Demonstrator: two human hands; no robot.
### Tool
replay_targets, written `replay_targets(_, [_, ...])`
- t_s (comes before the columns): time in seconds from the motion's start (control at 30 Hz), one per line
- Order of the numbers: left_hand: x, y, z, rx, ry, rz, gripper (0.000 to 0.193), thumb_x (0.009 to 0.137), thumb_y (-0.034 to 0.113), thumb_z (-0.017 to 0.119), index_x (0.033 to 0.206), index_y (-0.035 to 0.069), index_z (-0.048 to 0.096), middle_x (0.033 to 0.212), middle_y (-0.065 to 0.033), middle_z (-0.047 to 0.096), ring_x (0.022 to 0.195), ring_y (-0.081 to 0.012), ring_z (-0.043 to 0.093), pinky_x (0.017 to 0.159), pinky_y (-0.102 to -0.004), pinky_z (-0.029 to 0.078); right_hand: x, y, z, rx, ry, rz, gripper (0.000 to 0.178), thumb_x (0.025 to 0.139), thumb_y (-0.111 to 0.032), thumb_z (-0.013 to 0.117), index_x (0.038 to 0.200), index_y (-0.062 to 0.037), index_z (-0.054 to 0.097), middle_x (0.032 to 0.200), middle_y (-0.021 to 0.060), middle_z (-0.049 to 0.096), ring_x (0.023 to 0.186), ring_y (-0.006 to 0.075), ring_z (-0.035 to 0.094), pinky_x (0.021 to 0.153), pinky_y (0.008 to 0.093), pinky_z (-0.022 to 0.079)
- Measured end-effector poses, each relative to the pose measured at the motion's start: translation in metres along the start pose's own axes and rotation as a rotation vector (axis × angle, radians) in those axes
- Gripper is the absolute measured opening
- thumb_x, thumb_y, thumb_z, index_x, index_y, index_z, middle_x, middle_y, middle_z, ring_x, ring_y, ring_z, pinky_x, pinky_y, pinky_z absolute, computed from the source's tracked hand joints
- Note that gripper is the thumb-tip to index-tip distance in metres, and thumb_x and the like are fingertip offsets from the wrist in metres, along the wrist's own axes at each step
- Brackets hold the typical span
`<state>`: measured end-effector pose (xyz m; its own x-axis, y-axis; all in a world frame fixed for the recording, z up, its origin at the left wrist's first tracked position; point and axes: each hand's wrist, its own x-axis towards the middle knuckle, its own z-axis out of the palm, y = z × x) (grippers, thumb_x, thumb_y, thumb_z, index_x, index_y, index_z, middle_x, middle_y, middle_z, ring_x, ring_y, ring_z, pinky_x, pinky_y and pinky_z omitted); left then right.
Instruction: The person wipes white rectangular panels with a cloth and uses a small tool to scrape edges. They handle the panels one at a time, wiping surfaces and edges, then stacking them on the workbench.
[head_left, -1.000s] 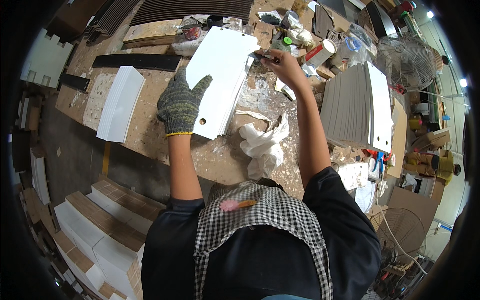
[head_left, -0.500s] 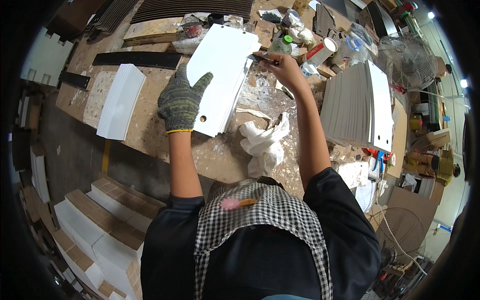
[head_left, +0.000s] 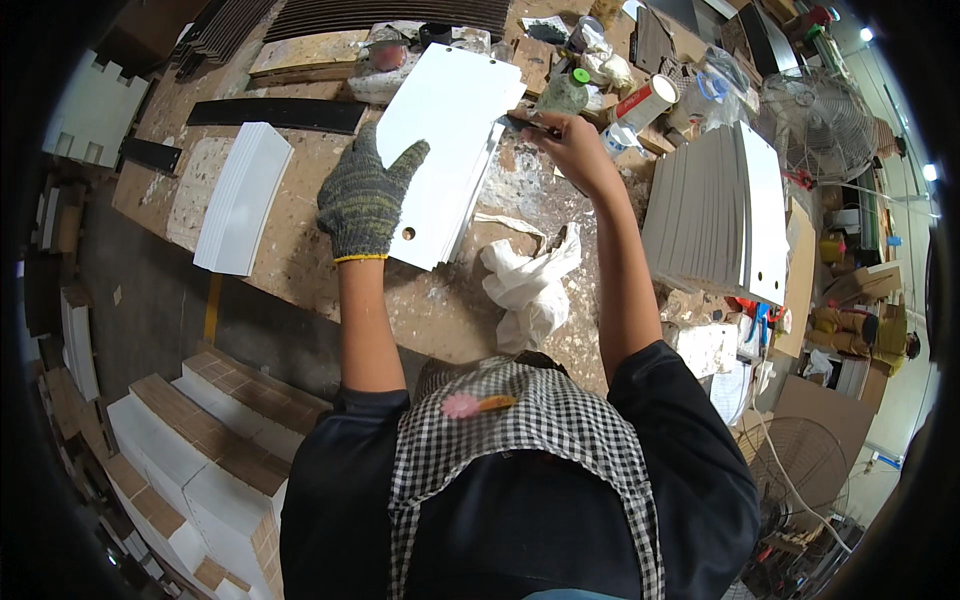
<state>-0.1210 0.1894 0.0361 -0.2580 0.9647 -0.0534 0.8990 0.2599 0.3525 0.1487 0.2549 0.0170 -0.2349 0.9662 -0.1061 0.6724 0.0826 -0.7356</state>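
Observation:
A stack of white panels [head_left: 455,105] with small holes near its ends lies slantwise on the worktable, its edges slightly fanned at the right. My left hand [head_left: 364,200], in a dark grey knitted glove with a yellow cuff, rests on the stack's left side. Its thumb stretches over the top panel, apart from the fingers. Bare, my right hand [head_left: 577,158] is closed around a small dark flat-bladed tool [head_left: 519,122] at the stack's right edge; the fingers partly cover it. Below that hand lies a crumpled white cloth [head_left: 530,285].
Narrow white strips [head_left: 243,200] are stacked at the left, near a black strip [head_left: 275,116]. On the right stands a tall row of white panels [head_left: 705,210]. A green-capped bottle [head_left: 566,92], a white-and-red tub [head_left: 645,100] and a fan [head_left: 818,125] sit beyond. White stacks [head_left: 190,480] fill the lower left.
My right hand has shifted slightly right and downward with the dark tool along the stack's edge. The left hand stays almost in place on the panels.

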Motion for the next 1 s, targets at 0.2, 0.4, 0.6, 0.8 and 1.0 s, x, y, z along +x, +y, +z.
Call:
replay_targets(0.2, [0.000, 0.000, -0.001, -0.003, 0.002, -0.005, 0.094, 0.087, 0.073, 0.058, 0.148, 0.003, 0.046, 0.145, -0.0224, 0.054, 0.132, -0.0353, 0.054, 0.111, -0.0446, 0.042, 0.000, -0.007, -0.002, -0.008, -0.007, 0.017, 0.032, 0.096, -0.023, 0.071, 0.126, -0.0111, 0.072, 0.089, 0.0086, 0.074, 0.072, 0.0115, 0.058, 0.069, 0.0323, 0.049])
replay_targets(0.4, [0.002, -0.001, 0.003, 0.009, 0.038, 0.007, 0.093, 0.087, 0.073, 0.058, 0.147, 0.004, 0.047, 0.143, -0.0222, 0.055, 0.130, -0.0355, 0.055, 0.110, -0.0446, 0.043, 0.008, 0.008, 0.002, -0.005, 0.052, -0.013, 0.030, 0.095, -0.024, 0.071, 0.122, -0.0121, 0.074, 0.086, 0.0121, 0.074, 0.073, 0.0195, 0.064, 0.070, 0.0370, 0.050])
replay_targets(0.6, [0.000, 0.001, 0.000, -0.010, 0.013, -0.004, 0.093, 0.087, 0.073, 0.058, 0.147, 0.004, 0.047, 0.143, -0.0222, 0.056, 0.130, -0.0355, 0.055, 0.110, -0.0448, 0.043, 0.007, 0.002, 0.001, 0.007, 0.004, 0.041, 0.033, 0.095, -0.025, 0.071, 0.127, -0.0142, 0.072, 0.095, 0.0120, 0.075, 0.080, 0.0192, 0.067, 0.076, 0.0361, 0.052])
replay_targets(0.8, [0.000, 0.001, 0.001, -0.003, 0.015, 0.003, 0.093, 0.086, 0.073, 0.059, 0.148, 0.004, 0.047, 0.144, -0.0224, 0.055, 0.132, -0.0354, 0.054, 0.111, -0.0445, 0.042, 0.005, -0.004, -0.001, -0.026, 0.047, 0.013, 0.033, 0.097, -0.022, 0.070, 0.129, -0.0140, 0.071, 0.106, 0.0163, 0.076, 0.092, 0.0180, 0.071, 0.082, 0.0341, 0.054])
replay_targets(1.0, [-0.001, 0.000, 0.000, 0.003, 0.011, 0.002, 0.093, 0.087, 0.073, 0.058, 0.148, 0.003, 0.046, 0.144, -0.0229, 0.055, 0.132, -0.0355, 0.054, 0.111, -0.0447, 0.042, 0.002, -0.012, -0.004, -0.060, 0.024, 0.048, 0.032, 0.096, -0.020, 0.070, 0.127, -0.0120, 0.071, 0.096, 0.0151, 0.076, 0.081, 0.0168, 0.067, 0.076, 0.0329, 0.052])
